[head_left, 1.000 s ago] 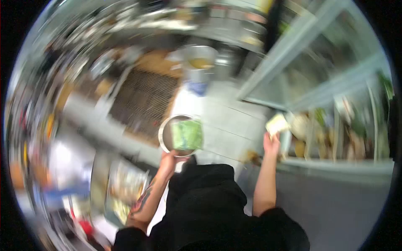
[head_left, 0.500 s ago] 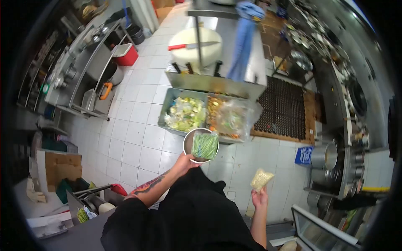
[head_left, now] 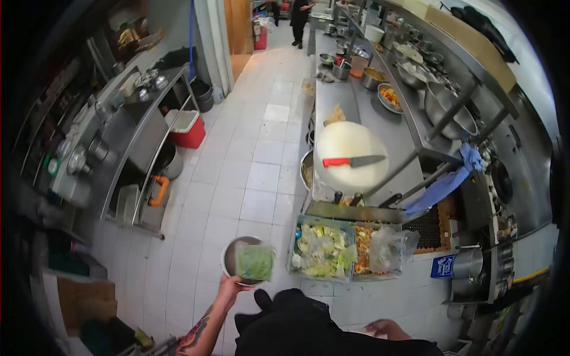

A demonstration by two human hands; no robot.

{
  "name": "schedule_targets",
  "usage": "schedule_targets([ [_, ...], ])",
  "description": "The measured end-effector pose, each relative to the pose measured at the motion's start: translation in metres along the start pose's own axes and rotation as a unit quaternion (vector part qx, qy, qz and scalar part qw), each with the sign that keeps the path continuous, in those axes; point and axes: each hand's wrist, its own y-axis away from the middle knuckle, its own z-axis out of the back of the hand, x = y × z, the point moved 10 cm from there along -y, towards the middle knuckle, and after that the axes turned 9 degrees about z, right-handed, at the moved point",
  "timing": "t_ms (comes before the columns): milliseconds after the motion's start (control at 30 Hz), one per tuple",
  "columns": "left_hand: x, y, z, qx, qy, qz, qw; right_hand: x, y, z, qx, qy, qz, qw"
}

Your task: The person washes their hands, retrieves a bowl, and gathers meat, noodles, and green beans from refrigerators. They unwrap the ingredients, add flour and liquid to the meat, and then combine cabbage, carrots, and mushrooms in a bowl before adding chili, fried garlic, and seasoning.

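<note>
Paved with white floor tiles up the middle; lined by a steel worktable at left, a steel counter at upper right; shows a wood-brown panel near top centre.

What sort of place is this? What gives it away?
Most likely a commercial kitchen: a long steel counter holds a round cutting board with a red-handled knife on it, and a big metal pot is at the right.

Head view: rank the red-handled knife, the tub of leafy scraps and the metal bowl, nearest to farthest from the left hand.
1. Metal bowl: held in the left hand.
2. Tub of leafy scraps: to the right.
3. Red-handled knife: on the round board, beyond the tub.
</note>
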Motion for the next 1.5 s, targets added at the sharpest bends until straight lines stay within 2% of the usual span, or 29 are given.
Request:
schedule_targets([
  [33, -0.022, -0.021, 0.022, 0.009, -0.010, -0.001, 1.000, 0.003, -0.026, -0.009, 0.052, 0.050, -0.089, 0.993],
  [67, -0.061, -0.030, 0.040, -0.027, 0.000, -0.049, 0.998, 0.057, -0.038, -0.028, 0.064, 0.108, -0.024, 0.992],
  [100, -0.086, -0.049, 0.063, -0.036, 0.003, -0.053, 0.998, 0.142, -0.042, -0.060, 0.075, 0.168, 0.041, 0.982],
  [167, -0.143, -0.069, 0.091, -0.066, 0.005, -0.085, 0.994, 0.279, -0.047, -0.118, 0.088, 0.136, 0.149, 0.976],
  [300, -0.214, -0.118, 0.139, -0.090, 0.052, -0.103, 0.989, 0.514, -0.067, -0.247, 0.147, -0.039, 0.310, 0.939],
  [367, -0.228, -0.147, 0.161, -0.103, 0.069, -0.110, 0.986, 0.609, -0.086, -0.318, 0.254, -0.146, 0.305, 0.906],
  [433, -0.236, -0.182, 0.187, -0.119, 0.105, -0.084, 0.984, 0.690, -0.127, -0.374, 0.407, -0.208, 0.308, 0.835],
  [567, -0.287, -0.216, 0.180, -0.168, 0.186, -0.071, 0.965, 0.856, -0.146, -0.448, 0.464, -0.206, 0.299, 0.808],
  [667, -0.331, -0.261, 0.189, -0.177, 0.216, -0.070, 0.958, 0.964, -0.152, -0.464, 0.468, -0.208, 0.310, 0.801],
  [733, -0.357, -0.315, 0.213, -0.188, 0.211, -0.068, 0.957, 1.023, -0.167, -0.454, 0.470, -0.232, 0.330, 0.785],
  [833, -0.433, -0.416, 0.226, -0.146, 0.169, -0.064, 0.973, 1.094, -0.207, -0.415, 0.453, -0.277, 0.367, 0.764],
  [900, -0.524, -0.474, 0.203, -0.154, 0.113, -0.105, 0.976, 1.122, -0.231, -0.386, 0.424, -0.308, 0.391, 0.756],
  [967, -0.617, -0.533, 0.157, -0.110, 0.058, -0.102, 0.987, 1.148, -0.255, -0.336, 0.293, -0.379, 0.452, 0.753],
  [1000, -0.647, -0.579, 0.152, -0.095, 0.041, -0.094, 0.990, 1.154, -0.256, -0.321, 0.285, -0.383, 0.456, 0.751],
  [1067, -0.733, -0.643, 0.088, -0.023, -0.031, -0.085, 0.996, 1.172, -0.248, -0.279, 0.230, -0.432, 0.497, 0.717],
  [1100, -0.785, -0.647, 0.035, 0.000, -0.059, -0.105, 0.993, 1.189, -0.227, -0.266, 0.194, -0.444, 0.518, 0.705],
  [1167, -0.848, -0.701, -0.034, 0.046, -0.099, -0.105, 0.988, 1.202, -0.221, -0.223, 0.056, -0.489, 0.518, 0.700],
  [1233, -0.884, -0.768, -0.091, 0.095, -0.123, -0.052, 0.986, 1.227, -0.224, -0.192, 0.014, -0.506, 0.527, 0.682],
  [1300, -0.909, -0.829, -0.152, 0.118, -0.120, -0.041, 0.985, 1.270, -0.243, -0.151, -0.022, -0.512, 0.537, 0.670],
  [1367, -0.909, -0.878, -0.209, 0.133, -0.103, -0.026, 0.985, 1.335, -0.256, -0.129, 0.071, -0.508, 0.549, 0.660],
  [1433, -0.910, -0.921, -0.260, 0.125, -0.100, -0.015, 0.987, 1.392, -0.313, -0.087, 0.093, -0.524, 0.525, 0.664],
  [1500, -0.904, -0.962, -0.314, 0.163, -0.089, 0.025, 0.982, 1.458, -0.363, -0.059, 0.129, -0.537, 0.491, 0.674],
])
